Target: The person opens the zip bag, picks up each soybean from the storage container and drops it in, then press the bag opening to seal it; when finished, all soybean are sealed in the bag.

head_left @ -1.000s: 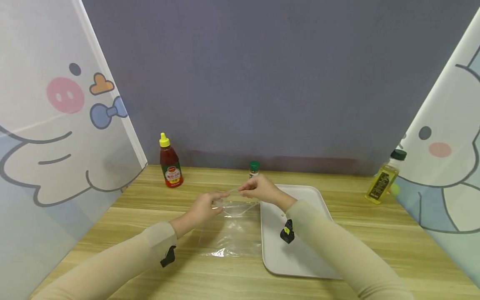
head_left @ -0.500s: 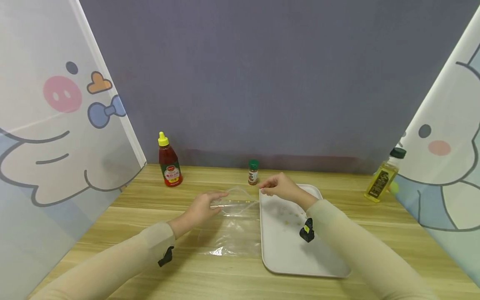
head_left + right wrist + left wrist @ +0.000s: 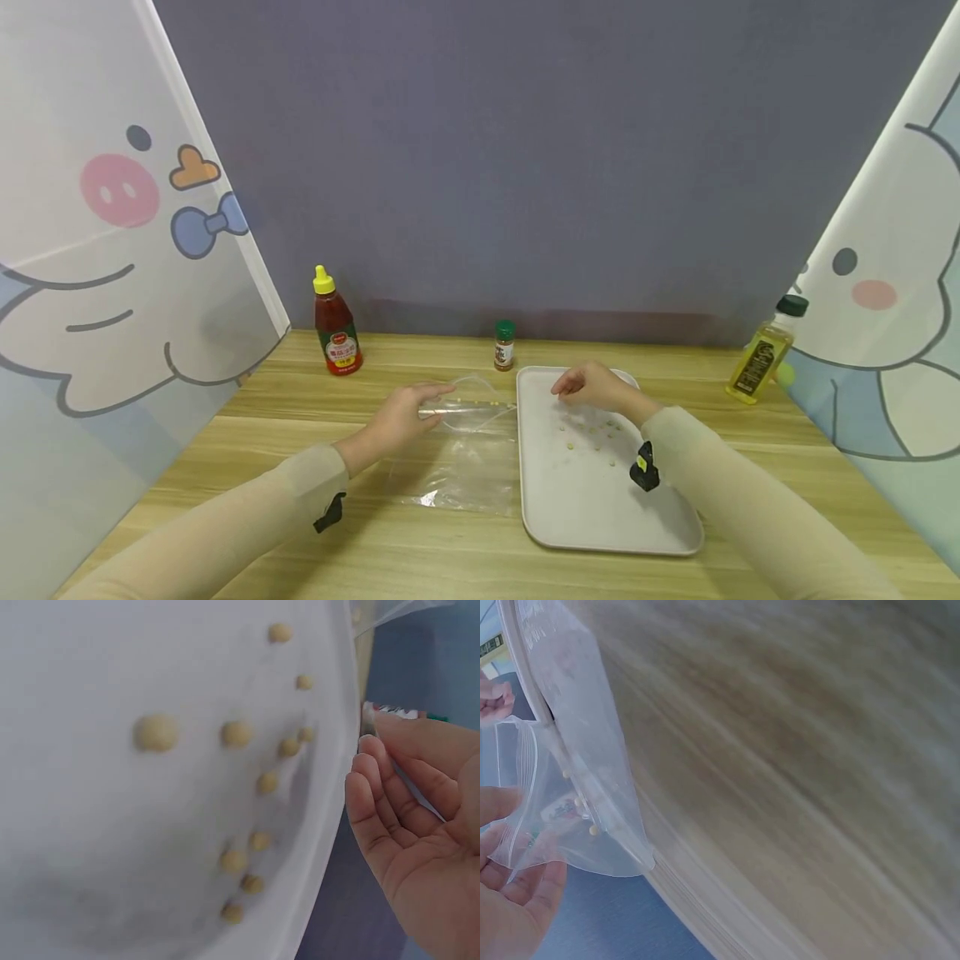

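Note:
My left hand pinches the mouth of a clear zip-lock bag lying on the table. In the left wrist view, thumb and fingers grip the edge near the zip strip, and the bag's mouth gapes. Several small yellow beans show inside it. Over the far part of a white tray hovers my right hand, its fingers loosely bent, with nothing seen between them. Several pale yellow beans lie scattered on the tray, right below that hand's wrist.
Behind the bag stands a small spice jar with a green cap. A red sauce bottle with a yellow cap is at the back left, an oil bottle at the back right. A grey panel closes off the back.
My right hand has moved right, from the bag's mouth to over the tray, uncovering the spice jar and the beans. The left hand stays on the bag.

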